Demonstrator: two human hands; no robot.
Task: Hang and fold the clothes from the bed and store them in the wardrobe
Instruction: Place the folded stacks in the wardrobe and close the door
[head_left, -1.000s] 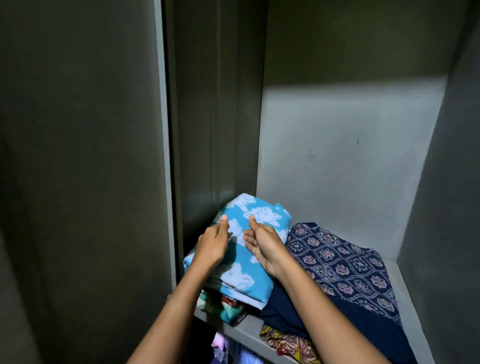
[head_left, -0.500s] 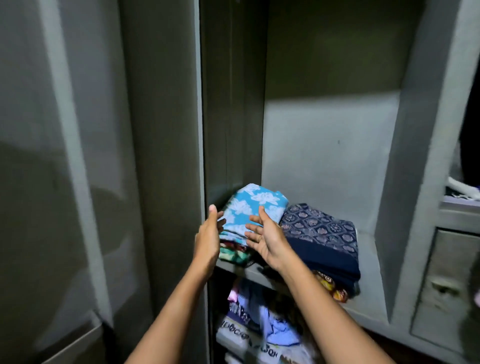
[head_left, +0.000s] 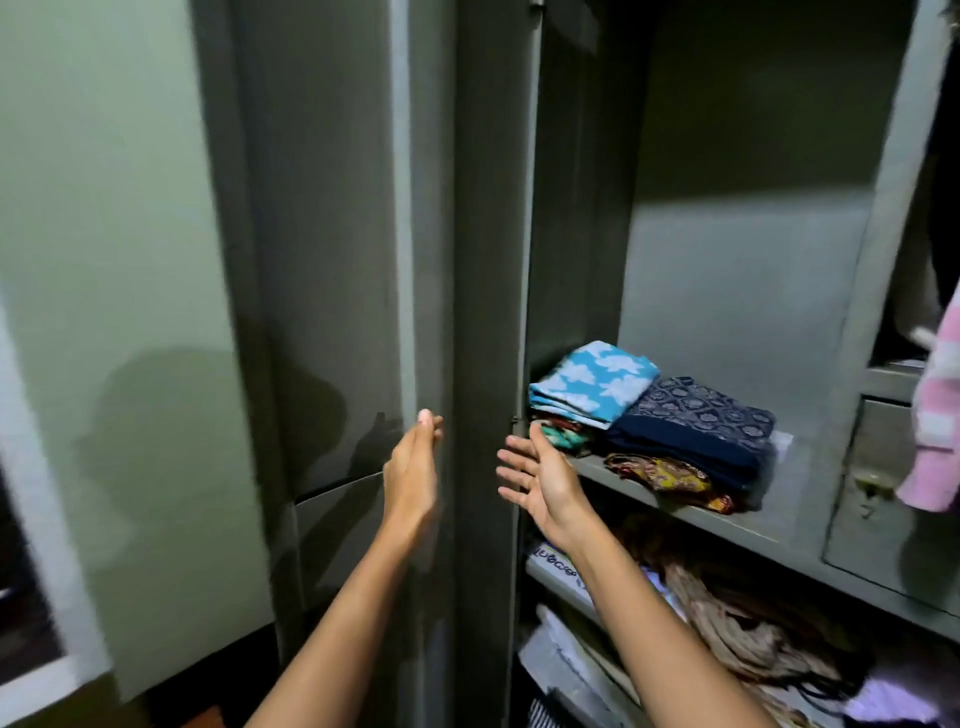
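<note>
At the far left the grey metal wardrobe door (head_left: 322, 260) stands open; left hand (head_left: 413, 480) and right hand (head_left: 540, 483) hover beside its edge, fingers straight, holding nothing. The folded blue cloth with white flowers (head_left: 597, 382) tops 1 stack near the front edge of the grey shelf (head_left: 753, 525), so swinging the door shut could knock it off imo.

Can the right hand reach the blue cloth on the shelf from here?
Probably yes. The right hand is open just in front of the shelf edge. Nothing lies between it and the blue cloth, which lies topmost with free space above.
</note>
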